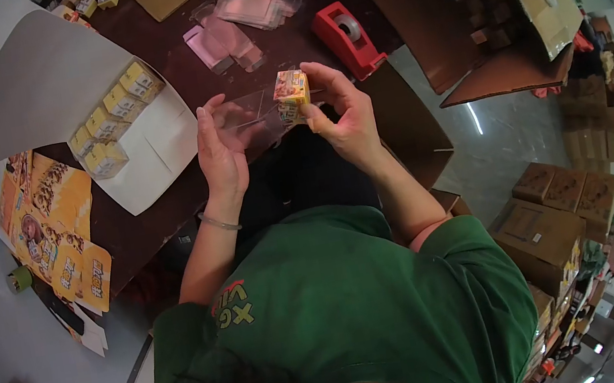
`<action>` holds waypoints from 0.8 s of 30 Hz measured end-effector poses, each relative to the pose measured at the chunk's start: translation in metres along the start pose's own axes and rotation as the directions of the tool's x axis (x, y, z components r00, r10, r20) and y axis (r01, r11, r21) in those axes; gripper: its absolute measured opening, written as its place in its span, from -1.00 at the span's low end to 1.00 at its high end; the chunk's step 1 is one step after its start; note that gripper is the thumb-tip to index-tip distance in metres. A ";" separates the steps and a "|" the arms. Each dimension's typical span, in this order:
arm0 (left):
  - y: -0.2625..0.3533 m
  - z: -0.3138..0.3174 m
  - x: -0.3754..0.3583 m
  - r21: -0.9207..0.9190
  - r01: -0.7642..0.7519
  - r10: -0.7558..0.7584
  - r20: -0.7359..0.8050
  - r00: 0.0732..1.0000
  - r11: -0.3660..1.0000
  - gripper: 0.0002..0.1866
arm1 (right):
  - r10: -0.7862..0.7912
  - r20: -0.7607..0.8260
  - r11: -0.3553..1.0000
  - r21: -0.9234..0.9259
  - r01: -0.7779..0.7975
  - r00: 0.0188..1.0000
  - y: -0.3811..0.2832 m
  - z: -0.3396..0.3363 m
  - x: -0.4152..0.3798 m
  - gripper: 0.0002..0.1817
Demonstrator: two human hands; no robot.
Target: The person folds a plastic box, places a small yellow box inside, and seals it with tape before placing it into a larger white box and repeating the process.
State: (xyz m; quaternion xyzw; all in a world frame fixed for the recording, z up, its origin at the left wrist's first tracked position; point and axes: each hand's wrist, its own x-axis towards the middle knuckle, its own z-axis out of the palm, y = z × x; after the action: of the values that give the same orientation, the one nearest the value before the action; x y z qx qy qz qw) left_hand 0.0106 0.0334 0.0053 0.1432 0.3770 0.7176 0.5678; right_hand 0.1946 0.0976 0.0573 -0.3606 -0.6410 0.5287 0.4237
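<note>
My right hand (347,116) pinches a small yellow printed box (291,84) between thumb and fingers, its top face turned up. Just left of it, my left hand (222,153) holds a clear plastic box (250,117) with the thumb and fingers around its near side. The yellow box sits right at the clear box's right end, and the two overlap in this view. Past my hands lie flat clear plastic boxes (255,4) and pinkish ones (221,42). A red tape dispenser (348,40) stands beyond my right hand.
On the left, a white cardboard tray (144,166) holds several wrapped yellow boxes (111,114). Flat orange printed cardboard (45,227) lies beside it. At the upper right, a big open carton (529,16) contains many small brown pieces. Stacked cartons (544,225) stand on the floor at right.
</note>
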 end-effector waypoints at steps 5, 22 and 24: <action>0.009 -0.002 -0.001 0.033 -0.028 0.026 0.038 0.999 0.999 -0.52 | -0.092 -0.004 0.975 -0.205 0.089 0.996 0.008 -0.003 0.003 -0.34; 0.007 -0.010 -0.010 0.263 -0.176 0.164 0.067 0.984 0.949 -0.70 | -0.259 0.125 0.939 -0.198 0.280 0.958 0.004 0.020 -0.026 -0.72; 0.007 -0.012 -0.011 0.299 -0.166 0.143 0.098 0.985 0.940 -0.72 | -0.124 0.136 0.977 -0.158 0.145 0.983 0.000 0.018 -0.027 -0.71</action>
State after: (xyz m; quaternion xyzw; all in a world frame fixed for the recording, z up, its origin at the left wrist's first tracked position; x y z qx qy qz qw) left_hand 0.0012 0.0185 0.0040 0.2851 0.4497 0.6871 0.4943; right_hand 0.1880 0.0662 0.0511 -0.3169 -0.7312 0.4648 0.3858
